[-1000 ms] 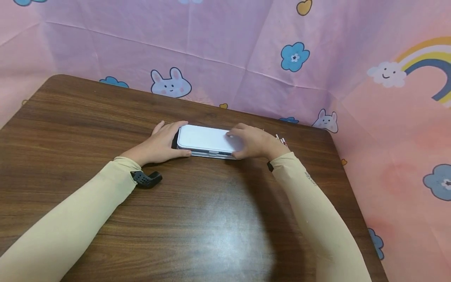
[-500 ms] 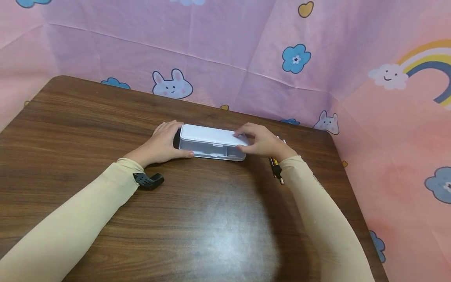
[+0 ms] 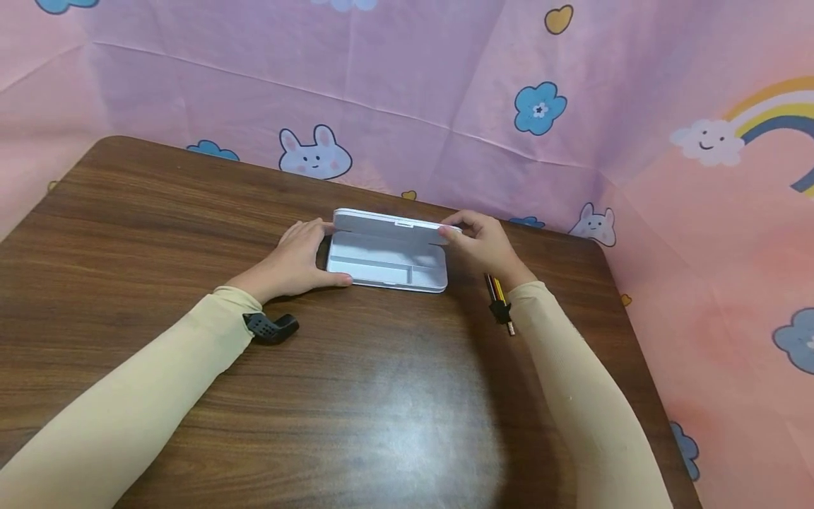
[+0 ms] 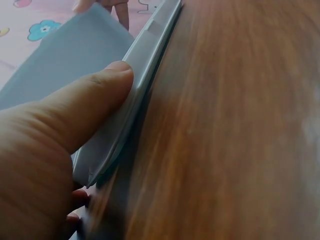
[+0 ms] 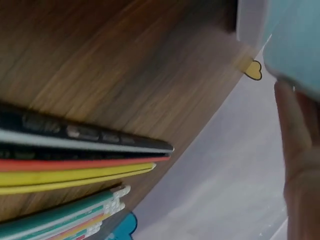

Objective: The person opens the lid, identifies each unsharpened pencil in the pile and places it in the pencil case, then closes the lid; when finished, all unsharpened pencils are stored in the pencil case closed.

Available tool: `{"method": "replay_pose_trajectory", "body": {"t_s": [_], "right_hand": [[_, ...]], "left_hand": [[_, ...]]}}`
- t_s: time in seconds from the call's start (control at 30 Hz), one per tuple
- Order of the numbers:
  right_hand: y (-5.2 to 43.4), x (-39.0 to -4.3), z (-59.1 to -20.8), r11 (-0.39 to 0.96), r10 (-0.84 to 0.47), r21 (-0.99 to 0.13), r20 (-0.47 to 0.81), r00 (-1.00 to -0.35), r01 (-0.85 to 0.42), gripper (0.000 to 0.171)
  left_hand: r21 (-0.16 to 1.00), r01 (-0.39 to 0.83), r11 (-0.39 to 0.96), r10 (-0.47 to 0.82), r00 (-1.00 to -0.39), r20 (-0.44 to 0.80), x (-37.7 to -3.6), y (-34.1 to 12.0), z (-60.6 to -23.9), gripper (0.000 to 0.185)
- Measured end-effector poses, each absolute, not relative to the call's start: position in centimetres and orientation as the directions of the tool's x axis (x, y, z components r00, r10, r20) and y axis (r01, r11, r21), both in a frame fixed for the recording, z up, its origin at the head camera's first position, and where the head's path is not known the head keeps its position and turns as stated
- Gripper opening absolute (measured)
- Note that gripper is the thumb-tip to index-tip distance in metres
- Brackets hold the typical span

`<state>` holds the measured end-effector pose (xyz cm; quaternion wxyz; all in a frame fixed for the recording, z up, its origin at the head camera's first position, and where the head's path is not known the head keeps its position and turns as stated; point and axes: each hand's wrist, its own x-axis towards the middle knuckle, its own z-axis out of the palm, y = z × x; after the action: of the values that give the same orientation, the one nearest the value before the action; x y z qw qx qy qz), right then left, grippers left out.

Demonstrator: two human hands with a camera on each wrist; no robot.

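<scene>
A white plastic pencil case point(image 3: 386, 267) lies on the brown table point(image 3: 191, 212), its lid point(image 3: 389, 225) raised about upright. My left hand point(image 3: 299, 258) grips the case's left end, thumb along the front edge; the left wrist view shows the thumb point(image 4: 95, 105) pressed against the case rim point(image 4: 145, 75). My right hand point(image 3: 480, 244) pinches the lid's right corner. The tray inside looks empty, with a divider. Several pencils and pens point(image 3: 498, 302) lie on the table under my right wrist; in the right wrist view these pencils point(image 5: 75, 172) show black, red, yellow and green.
A pink curtain point(image 3: 445, 92) with rabbits, flowers and a rainbow hangs close behind the table's far and right edges. A black strap piece point(image 3: 270, 327) sits at my left wrist. Bare wood stretches across the near half of the table.
The lid has swung up from closed to about upright, lifted by my right hand. My left hand has stayed on the case's left end. The pencils have come into view beside my right wrist.
</scene>
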<state>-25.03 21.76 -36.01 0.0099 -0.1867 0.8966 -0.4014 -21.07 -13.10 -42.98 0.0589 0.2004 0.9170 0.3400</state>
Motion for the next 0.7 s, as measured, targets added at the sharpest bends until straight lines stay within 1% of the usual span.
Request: {"method": "replay_pose_trajectory", "body": {"t_s": [0.13,0.23,0.3,0.47,0.7], "right_hand": [[21.1,-25.4,-36.3,0.612,-0.202,-0.724,0.246,-0.948,-0.319,0.025],[20.8,-25.8,-36.7,0.584,-0.115,-0.741,0.329,-0.937,-0.332,0.021],[20.8,-25.9,-37.1,0.579,-0.079,-0.736,0.377,-0.923,-0.35,0.018],[20.6,-26.5,-37.5,0.615,-0.053,-0.691,0.445,-0.894,-0.38,0.012],[19.8,-27.4,-37.9,0.692,-0.074,-0.613,0.464,-0.883,-0.38,0.016]], "left_hand": [[0.643,0.341,0.686,0.415,-0.909,0.039,-21.0,-13.0,-42.9,0.103],[0.643,0.346,0.683,0.42,-0.907,0.043,-21.0,-12.9,-42.9,0.102],[0.64,0.349,0.684,0.42,-0.906,0.045,-21.0,-12.9,-42.9,0.102],[0.635,0.347,0.69,0.417,-0.908,0.043,-20.9,-12.9,-43.0,0.103],[0.637,0.346,0.689,0.415,-0.909,0.045,-20.9,-13.1,-43.2,0.103]]}}
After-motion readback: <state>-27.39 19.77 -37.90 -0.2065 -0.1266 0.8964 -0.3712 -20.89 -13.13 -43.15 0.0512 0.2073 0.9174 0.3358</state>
